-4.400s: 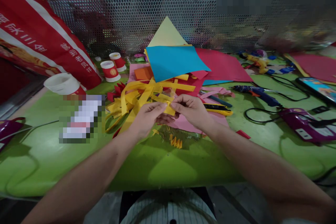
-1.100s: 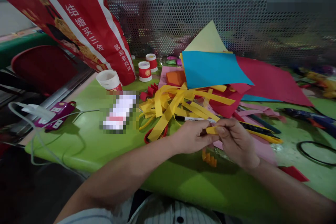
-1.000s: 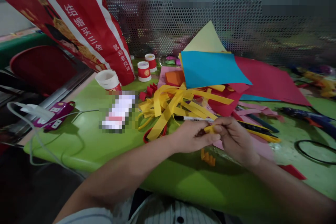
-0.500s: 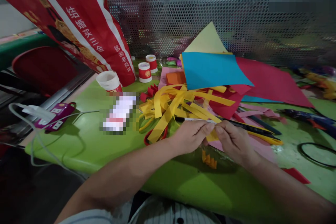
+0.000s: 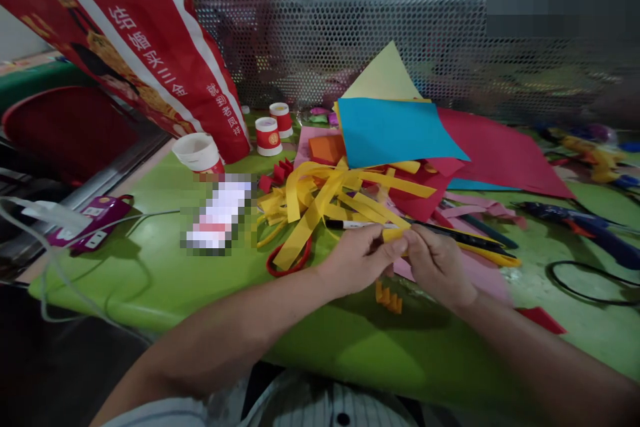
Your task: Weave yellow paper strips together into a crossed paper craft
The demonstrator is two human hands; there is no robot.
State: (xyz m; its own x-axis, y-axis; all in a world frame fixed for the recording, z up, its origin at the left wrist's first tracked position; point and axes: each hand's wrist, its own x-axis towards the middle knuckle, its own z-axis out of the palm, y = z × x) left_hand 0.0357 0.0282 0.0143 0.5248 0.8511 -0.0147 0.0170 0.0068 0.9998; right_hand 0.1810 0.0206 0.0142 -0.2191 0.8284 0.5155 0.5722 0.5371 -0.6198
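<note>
Both my hands meet over the near edge of the green table. My left hand (image 5: pixel 361 257) is closed, pinching a yellow paper strip (image 5: pixel 394 234) between thumb and fingers. Close against it, my right hand (image 5: pixel 436 261) is closed on the same strip, of which only a short piece shows above the thumbs. An accordion-folded orange paper strip (image 5: pixel 389 298) is just below my hands. Behind them lies a pile of loose yellow paper strips (image 5: pixel 330 197), with a white and black marker (image 5: pixel 345 224) and red-handled scissors (image 5: pixel 290 260) partly under it.
Coloured sheets, a blue one (image 5: pixel 400 133) on top, lie behind the strips. Left are a phone (image 5: pixel 219 213), paper cups (image 5: pixel 197 152), a purple power strip (image 5: pixel 97 221) with cable, and a tall red bag (image 5: pixel 165 47). Right is a dark blue glue gun (image 5: pixel 575 223).
My hands have shifted slightly, and more of the yellow strip shows above my thumbs. The whole view has moved a little, so the things on the table appear further left.
</note>
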